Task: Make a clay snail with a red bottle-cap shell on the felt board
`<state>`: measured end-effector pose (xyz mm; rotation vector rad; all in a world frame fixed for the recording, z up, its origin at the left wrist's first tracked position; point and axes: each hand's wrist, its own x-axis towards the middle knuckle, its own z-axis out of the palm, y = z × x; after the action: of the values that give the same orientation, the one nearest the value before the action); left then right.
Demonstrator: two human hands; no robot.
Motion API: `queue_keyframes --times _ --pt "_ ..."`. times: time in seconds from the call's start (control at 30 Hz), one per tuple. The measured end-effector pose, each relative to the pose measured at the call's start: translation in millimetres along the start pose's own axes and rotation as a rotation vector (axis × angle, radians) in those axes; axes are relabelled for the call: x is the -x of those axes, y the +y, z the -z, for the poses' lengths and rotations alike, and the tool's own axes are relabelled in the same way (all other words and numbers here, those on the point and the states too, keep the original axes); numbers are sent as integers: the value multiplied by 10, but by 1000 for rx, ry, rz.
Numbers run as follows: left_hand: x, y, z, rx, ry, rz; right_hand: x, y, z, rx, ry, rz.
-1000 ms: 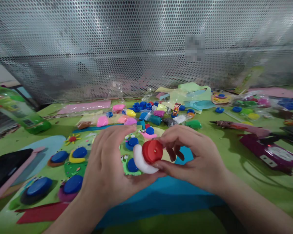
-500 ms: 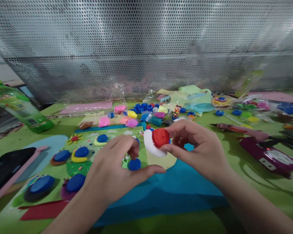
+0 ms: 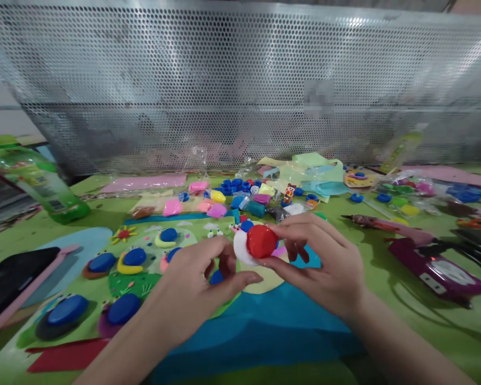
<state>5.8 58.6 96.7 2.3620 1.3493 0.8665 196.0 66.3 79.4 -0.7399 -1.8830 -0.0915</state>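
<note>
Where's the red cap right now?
Head view, just right of centre: the red cap is in the right hand's fingers, against the white clay, above the blue sheet.

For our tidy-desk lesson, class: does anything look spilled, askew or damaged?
Nothing looks spilled or damaged, but the red piece lies slanted at the near left of the decorated sheet, so it seems stray.
</note>
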Motion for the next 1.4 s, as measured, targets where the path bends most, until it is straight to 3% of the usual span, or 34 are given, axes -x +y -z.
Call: queue_keyframes --times 0.13,0.37,0.53,0.67,1.0,1.17,1.4 --pt "-14 -5 23 19 -27 -63 6 8 -8 54 -34 62" --pt "13 -30 87 3 -115 -57 4 27 -5 83 -18 62" --pt "29 -6 110 35 -201 5 11 41 -8 109 19 51" --pt "26 4 110 17 -279 30 13 43 -29 125 -28 83" --pt "47 -26 103 -40 -218 10 15 33 -20 153 -40 118" --pt "49 -37 134 32 -78 64 7 51 -17 162 -38 107" --pt "34 -52 83 -14 -83 7 4 30 -49 166 -98 199"
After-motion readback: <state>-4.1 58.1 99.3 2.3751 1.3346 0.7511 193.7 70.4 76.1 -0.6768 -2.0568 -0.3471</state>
